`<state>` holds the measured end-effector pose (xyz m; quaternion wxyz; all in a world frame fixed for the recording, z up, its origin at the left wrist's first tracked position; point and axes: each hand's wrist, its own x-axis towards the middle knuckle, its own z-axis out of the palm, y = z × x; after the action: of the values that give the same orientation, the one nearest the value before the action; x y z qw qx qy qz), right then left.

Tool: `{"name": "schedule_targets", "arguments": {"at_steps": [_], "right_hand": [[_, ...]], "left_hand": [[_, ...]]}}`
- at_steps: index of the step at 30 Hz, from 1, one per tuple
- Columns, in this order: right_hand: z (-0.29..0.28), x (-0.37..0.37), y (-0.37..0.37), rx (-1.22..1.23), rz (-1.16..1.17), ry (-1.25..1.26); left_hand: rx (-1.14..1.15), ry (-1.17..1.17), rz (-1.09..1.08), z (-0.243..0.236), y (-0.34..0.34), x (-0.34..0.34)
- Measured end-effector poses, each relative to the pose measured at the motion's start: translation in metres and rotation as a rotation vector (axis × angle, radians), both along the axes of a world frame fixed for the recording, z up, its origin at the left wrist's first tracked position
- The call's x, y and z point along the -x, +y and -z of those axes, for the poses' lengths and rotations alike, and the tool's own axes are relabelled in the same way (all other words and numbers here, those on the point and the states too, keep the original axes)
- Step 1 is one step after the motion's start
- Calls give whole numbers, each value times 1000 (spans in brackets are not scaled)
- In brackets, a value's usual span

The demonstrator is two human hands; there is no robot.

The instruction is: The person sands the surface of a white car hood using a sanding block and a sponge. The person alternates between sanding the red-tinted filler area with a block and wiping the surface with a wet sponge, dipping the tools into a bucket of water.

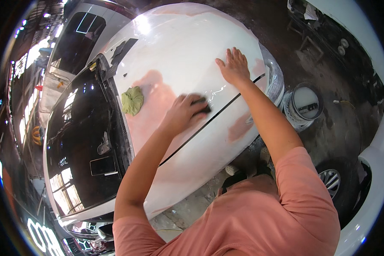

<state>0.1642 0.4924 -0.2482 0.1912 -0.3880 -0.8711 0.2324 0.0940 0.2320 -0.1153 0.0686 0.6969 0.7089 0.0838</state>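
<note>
In front of me lies a white car hood (187, 47) with pinkish sanded-looking patches. My left hand (182, 115) is closed over a dark sanding block (204, 105), pressed to the hood beside a pink patch; motion blurs both. A few wet streaks show on the paint between my hands. Farther right, my right hand (235, 68) rests flat on the hood, fingers stretched out, holding nothing. A crumpled green cloth (132, 101) sits near the windshield edge, left of my left hand.
A bucket (291, 116) of cloudy water with a dark object in it stands on the floor right of the hood. The dark windshield (79, 141) is at left. Black sheets (123, 52) lie at the hood's far left corner. Another car's wheel (330, 181) is at lower right.
</note>
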Motion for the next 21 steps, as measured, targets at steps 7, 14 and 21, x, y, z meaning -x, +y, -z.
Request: {"name": "schedule_targets", "arguments": {"at_steps": [7,14,21], "right_hand": [[-15,3,-12,16,17,5],[-4,4,-10,-15,6,59],[0,5,-9,-63,62,101]], "left_hand": [[91,101,-8,-33,-115,-23],[-15,78,-11,2,7,-8],[121,188,-20,-25,-104,-11]]}}
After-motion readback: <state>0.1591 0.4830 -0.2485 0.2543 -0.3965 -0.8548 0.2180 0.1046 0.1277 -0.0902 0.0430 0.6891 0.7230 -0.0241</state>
